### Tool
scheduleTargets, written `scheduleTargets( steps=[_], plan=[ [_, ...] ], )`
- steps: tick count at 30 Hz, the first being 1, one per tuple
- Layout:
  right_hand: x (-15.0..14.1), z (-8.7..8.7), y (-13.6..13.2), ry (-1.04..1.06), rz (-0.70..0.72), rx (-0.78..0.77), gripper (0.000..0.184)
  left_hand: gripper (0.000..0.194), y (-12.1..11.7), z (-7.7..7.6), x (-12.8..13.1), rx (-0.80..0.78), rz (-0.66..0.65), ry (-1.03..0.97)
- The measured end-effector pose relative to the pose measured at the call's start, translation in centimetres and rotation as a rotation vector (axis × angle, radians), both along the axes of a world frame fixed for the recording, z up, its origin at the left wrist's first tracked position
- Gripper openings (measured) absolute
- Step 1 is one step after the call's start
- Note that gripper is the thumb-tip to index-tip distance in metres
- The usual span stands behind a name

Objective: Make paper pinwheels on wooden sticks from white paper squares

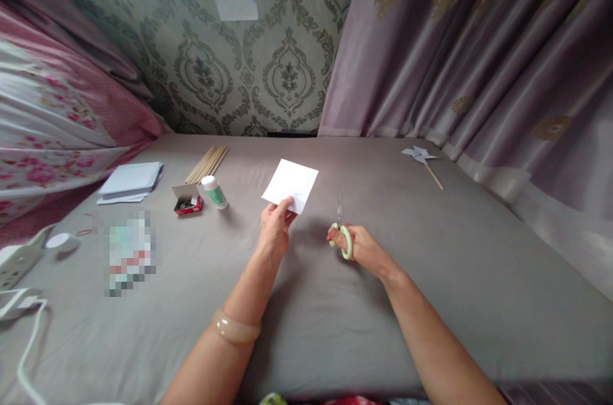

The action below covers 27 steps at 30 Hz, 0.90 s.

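Between the thumb and fingers of my left hand (275, 226) is a square sheet of white paper (290, 183), held up off the cloth and tilted. My right hand (361, 242) grips a pair of scissors (345, 243) by pale green handles, with the blades pointing away from me. The blades look slightly apart, though they are blurred. A small gap separates the scissors from the paper. Part of the paper's lower edge is covered by my left thumb.
At left are a paper stack (130, 179), wooden sticks (207, 165), a small red box (188, 202) with dark contents, a white-capped bottle (215, 193), a blurred-out packet (128, 248) and a power strip (19, 264) with cable. A paper pinwheel (419, 154) lies far right.
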State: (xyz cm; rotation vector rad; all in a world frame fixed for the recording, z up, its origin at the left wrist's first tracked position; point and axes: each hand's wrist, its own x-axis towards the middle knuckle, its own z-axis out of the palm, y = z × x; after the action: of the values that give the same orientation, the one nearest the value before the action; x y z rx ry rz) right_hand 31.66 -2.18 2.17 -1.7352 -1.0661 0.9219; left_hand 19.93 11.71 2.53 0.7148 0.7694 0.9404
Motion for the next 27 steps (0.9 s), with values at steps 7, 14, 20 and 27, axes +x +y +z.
scheduleTargets(
  steps=[7, 14, 20, 27],
  plan=[
    [1.5, 0.2, 0.3, 0.184, -0.365, 0.156, 0.052, 0.035, -0.5, -0.4, 0.0, 0.044, -0.207, 0.078],
    [1.9, 0.0, 0.4, 0.275, -0.416, 0.212, 0.044, 0.028, -0.6, -1.0, 0.0, 0.12, -0.325, 0.115],
    [1.6, -0.3, 0.6, 0.315, -0.414, 0.214, 0.043, 0.023, -0.9, -0.7, 0.1, 0.065, -0.395, 0.102],
    [1.3, -0.7, 0.8, 0.339, -0.428, 0.243, 0.039, 0.024, -1.0, -0.8, 0.2, 0.047, -0.429, 0.109]
  ],
)
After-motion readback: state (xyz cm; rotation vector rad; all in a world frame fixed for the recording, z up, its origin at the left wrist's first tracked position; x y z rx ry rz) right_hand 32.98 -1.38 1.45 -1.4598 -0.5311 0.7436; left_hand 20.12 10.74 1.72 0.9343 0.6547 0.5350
